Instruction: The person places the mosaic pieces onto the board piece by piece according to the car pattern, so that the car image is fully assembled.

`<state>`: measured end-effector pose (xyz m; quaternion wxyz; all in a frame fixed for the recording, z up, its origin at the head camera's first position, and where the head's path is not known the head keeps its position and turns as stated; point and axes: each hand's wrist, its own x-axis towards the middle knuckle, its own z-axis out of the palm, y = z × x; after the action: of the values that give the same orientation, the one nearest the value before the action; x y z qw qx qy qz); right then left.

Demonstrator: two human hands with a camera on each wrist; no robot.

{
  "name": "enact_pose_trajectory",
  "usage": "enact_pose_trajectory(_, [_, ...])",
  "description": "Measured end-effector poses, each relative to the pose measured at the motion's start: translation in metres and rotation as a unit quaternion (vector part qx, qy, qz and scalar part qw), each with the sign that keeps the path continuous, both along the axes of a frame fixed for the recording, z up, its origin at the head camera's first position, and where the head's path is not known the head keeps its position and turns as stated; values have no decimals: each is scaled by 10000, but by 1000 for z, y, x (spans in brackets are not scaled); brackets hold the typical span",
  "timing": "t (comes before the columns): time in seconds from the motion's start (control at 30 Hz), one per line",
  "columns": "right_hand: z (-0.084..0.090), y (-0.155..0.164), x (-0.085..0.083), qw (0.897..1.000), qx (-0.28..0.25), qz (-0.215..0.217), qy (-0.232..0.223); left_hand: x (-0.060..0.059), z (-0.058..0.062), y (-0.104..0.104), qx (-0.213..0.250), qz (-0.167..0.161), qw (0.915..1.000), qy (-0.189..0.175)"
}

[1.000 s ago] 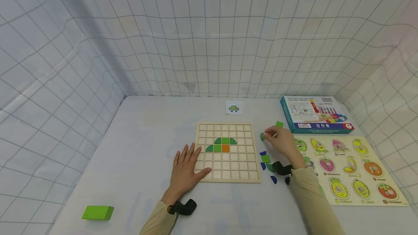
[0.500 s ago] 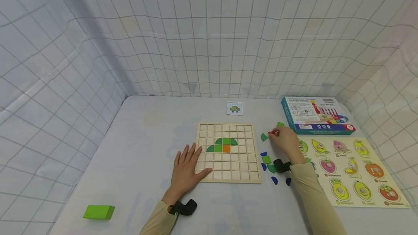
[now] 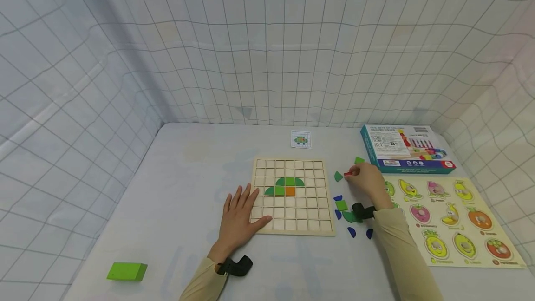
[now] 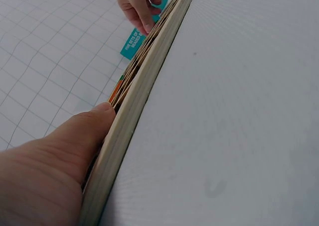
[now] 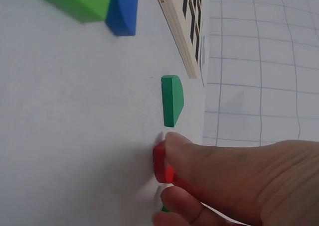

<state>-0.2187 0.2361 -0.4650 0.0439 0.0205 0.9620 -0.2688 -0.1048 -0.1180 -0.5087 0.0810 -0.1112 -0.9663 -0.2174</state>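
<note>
A green block (image 3: 127, 271) lay alone on the tabletop (image 3: 188, 175) near your left front edge, well apart from everything else. Your left hand (image 3: 240, 215) rested flat, fingers straight and spread, with the fingertips over the lower left corner of the wooden grid board (image 3: 292, 215); in the left wrist view your thumb lay along the board's edge (image 4: 144, 101). On the board sat a row of green pieces (image 3: 289, 181) and, below it, two more green ones beside an orange square (image 3: 290, 191). Beyond the board's far edge lay a small pattern card (image 3: 301, 139).

Just right of the board, loose pieces were scattered: a green curved piece (image 3: 338, 176), a blue piece (image 3: 337, 197), a green square (image 3: 341, 205) and further blue ones (image 3: 351, 232) near your right sleeve. Your right hand (image 3: 368, 178) pinched a small red piece (image 3: 347, 173) between thumb and fingertips, the piece resting low against the tabletop, just beside the green curved piece and apart from it (image 5: 172, 100). Another green square (image 3: 359, 160) lay just beyond that hand.

Farther right stood the teal box (image 3: 407, 148), and in front of it the fruit puzzle board (image 3: 449, 217), partly under your right forearm.
</note>
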Motion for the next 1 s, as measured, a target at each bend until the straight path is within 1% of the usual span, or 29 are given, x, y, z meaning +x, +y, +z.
enact_pose_trajectory(0.17, [1, 1, 2, 9994, -196, -17, -298, 0, 1, -1, 1, 10, 10000, -26])
enact_pose_trajectory(0.37, [2, 1, 6, 9988, -203, 128, -438, 0, 1, -1, 15, 0, 10000, -40])
enact_pose_trajectory(0.47, [3, 1, 7, 9987, -156, 196, -437, 0, 0, -1, -3, 5, 10000, -17])
enact_pose_trajectory(0.73, [5, -1, 10, 9992, -179, 50, -342, 0, -2, -1, 18, -16, 10000, -93])
enact_pose_trajectory(0.87, [5, 0, 10, 9994, -200, 148, -247, -1, -2, 0, 13, -14, 10000, -81])
enact_pose_trajectory(1.0, [5, 1, 10, 9989, -242, 252, -311, -1, -2, -1, 10, -7, 10000, -64])
